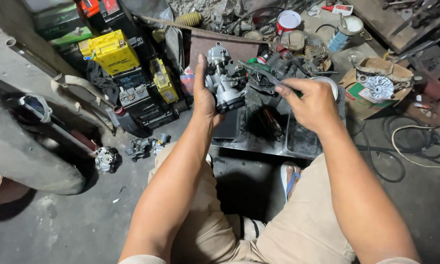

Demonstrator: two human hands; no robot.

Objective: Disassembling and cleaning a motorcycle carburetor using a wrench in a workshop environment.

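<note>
Light is fairly dim and cool, falling from above and the upper right — the pale concrete floor (58, 220) reads grey and flat. Deep shadow pools under the dark metal tray (259, 142) and between the knees. The small silver metal carburettor (225, 78) catches soft glints, no harsh glare. Focus holds sharp at the centre; the frame's corners stretch and soften slightly.

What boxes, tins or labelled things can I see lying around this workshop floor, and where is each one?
Yellow rectangular battery box: upper left, beside the dark stack.
Smaller yellow battery: right of it, tilted, black top.
Green flat box: top left corner.
Red round tin with white lid: top centre.
Blue and white spray can: upper right, lying tilted.
Brown cardboard box with green side: right, holding a silvery metal part.
</note>
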